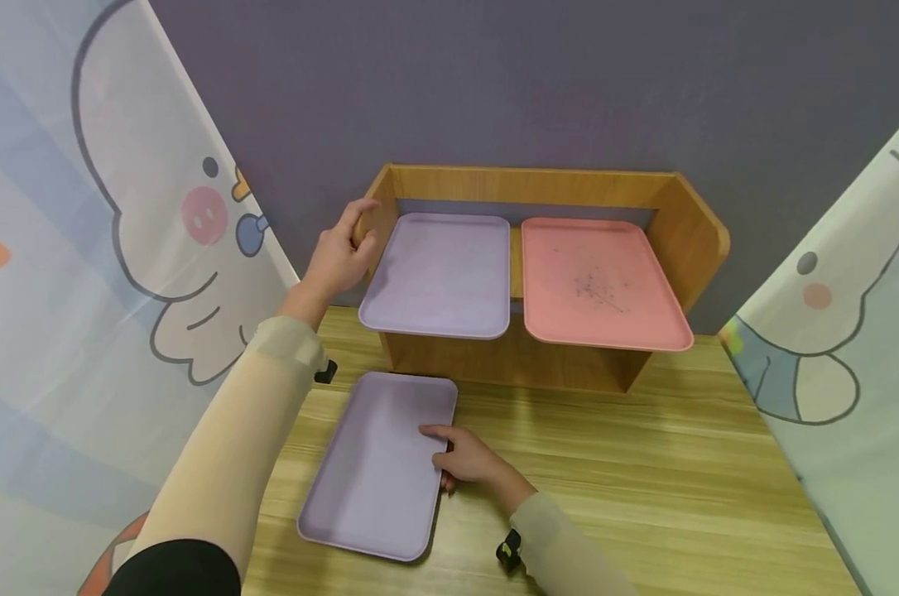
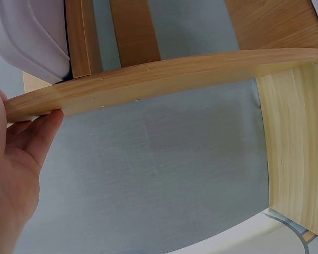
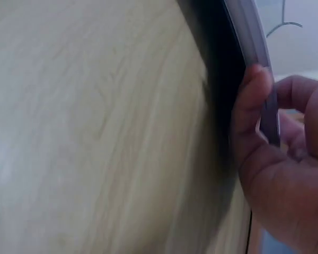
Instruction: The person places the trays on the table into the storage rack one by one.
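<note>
A wooden desktop shelf (image 1: 531,184) stands at the back of the table. My left hand (image 1: 339,252) grips the front top corner of its left side panel (image 2: 164,74), thumb and fingers on either side of the board. With my right hand (image 1: 468,457) I pinch the right edge of a lilac tray (image 1: 382,463) in front of the shelf. Up close in the right wrist view, fingers curl around the tray rim (image 3: 254,37), with a dark shadow beside it. On the shelf's upper level lie another lilac tray (image 1: 444,277) and a pink tray (image 1: 598,281).
The wood-grain table (image 1: 643,497) extends to the right of the lower tray. A dark grey partition (image 1: 531,83) rises behind the shelf. Cartoon-printed cloths (image 1: 166,207) hang at both sides. Dark specks mark the pink tray. Both upper trays jut over the shelf's front edge.
</note>
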`<state>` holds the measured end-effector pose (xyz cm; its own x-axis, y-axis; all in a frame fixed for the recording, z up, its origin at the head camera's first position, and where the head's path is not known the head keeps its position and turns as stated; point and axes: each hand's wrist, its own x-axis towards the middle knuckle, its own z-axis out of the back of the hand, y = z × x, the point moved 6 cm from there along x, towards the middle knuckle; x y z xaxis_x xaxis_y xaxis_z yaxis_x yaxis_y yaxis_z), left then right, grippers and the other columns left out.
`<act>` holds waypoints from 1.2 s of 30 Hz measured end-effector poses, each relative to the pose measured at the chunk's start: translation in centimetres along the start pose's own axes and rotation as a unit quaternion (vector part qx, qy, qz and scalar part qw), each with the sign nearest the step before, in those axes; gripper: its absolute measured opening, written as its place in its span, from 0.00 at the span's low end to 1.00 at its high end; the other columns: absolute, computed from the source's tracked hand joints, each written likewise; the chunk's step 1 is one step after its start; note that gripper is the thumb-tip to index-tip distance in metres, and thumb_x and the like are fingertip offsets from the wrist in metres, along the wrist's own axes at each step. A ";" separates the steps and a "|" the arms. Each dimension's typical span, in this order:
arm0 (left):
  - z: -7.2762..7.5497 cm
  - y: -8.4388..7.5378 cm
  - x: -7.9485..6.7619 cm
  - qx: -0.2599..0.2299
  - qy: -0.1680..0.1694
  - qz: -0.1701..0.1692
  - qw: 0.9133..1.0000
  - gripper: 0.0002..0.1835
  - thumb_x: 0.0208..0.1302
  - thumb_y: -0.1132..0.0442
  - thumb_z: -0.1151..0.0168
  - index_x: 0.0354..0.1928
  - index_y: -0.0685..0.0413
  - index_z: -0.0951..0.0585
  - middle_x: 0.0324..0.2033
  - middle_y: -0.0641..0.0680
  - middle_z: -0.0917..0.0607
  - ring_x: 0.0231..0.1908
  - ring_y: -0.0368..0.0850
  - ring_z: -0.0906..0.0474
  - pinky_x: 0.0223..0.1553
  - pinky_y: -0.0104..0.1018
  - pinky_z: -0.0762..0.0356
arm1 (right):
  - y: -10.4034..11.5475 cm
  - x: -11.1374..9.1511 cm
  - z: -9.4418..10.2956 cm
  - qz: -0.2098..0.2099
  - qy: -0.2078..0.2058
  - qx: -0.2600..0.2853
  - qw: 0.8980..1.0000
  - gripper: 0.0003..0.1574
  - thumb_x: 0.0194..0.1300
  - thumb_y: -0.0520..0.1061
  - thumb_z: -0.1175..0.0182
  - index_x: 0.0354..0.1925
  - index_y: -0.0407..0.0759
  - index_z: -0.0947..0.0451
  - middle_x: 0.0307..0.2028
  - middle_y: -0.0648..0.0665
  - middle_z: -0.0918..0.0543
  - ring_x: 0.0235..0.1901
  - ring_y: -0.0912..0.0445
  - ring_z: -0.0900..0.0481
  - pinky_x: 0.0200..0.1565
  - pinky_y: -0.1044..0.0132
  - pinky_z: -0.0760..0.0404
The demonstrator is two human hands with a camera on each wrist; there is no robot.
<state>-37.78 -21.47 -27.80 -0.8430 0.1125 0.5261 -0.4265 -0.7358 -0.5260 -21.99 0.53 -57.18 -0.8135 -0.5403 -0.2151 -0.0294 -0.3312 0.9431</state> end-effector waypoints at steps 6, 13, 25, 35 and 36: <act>0.0 0.1 0.1 -0.002 0.000 -0.001 1.000 0.27 0.79 0.58 0.46 0.77 0.35 0.29 0.20 0.52 0.27 0.23 0.52 0.26 0.25 0.41 0.29 | -0.1 -1.4 0.5 -0.019 0.046 0.034 0.998 0.35 0.72 0.38 0.37 0.75 0.55 0.20 0.17 0.51 0.25 0.19 0.60 0.25 0.24 0.69 0.27; -0.2 0.1 0.1 -0.004 0.002 -0.002 1.000 0.27 0.79 0.58 0.46 0.77 0.36 0.29 0.22 0.56 0.24 0.23 0.52 0.26 0.25 0.41 0.28 | -1.2 -3.4 0.7 -0.008 0.047 0.047 0.998 0.36 0.73 0.40 0.33 0.77 0.51 0.23 0.16 0.51 0.23 0.19 0.61 0.24 0.24 0.70 0.26; 0.0 0.0 0.0 -0.007 0.004 -0.002 1.000 0.27 0.80 0.57 0.46 0.78 0.36 0.29 0.25 0.60 0.19 0.25 0.54 0.21 0.26 0.39 0.26 | -2.5 -7.9 2.6 0.047 -0.012 0.092 0.995 0.41 0.75 0.38 0.35 0.81 0.38 0.33 0.20 0.53 0.20 0.20 0.64 0.21 0.25 0.73 0.21; 0.0 0.0 -0.1 -0.008 0.003 -0.003 1.000 0.27 0.80 0.58 0.46 0.77 0.36 0.29 0.28 0.64 0.16 0.25 0.56 0.19 0.26 0.38 0.25 | -3.5 -10.4 3.5 0.047 -0.097 0.167 0.980 0.46 0.77 0.36 0.35 0.84 0.34 0.42 0.23 0.53 0.21 0.22 0.64 0.19 0.29 0.73 0.17; 0.0 -0.1 -0.1 -0.008 0.003 -0.004 1.000 0.27 0.80 0.58 0.46 0.77 0.37 0.29 0.28 0.64 0.16 0.26 0.56 0.19 0.26 0.38 0.25 | -3.5 -10.6 3.6 0.051 -0.107 0.172 0.978 0.46 0.77 0.36 0.36 0.84 0.33 0.42 0.24 0.53 0.21 0.23 0.64 0.19 0.29 0.73 0.17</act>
<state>-37.67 -21.45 -27.79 -0.8416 0.1218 0.5261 -0.4376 -0.7247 -0.5322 -15.38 10.18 -57.29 -0.9239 -0.3712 -0.0927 -0.1062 0.0160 0.9942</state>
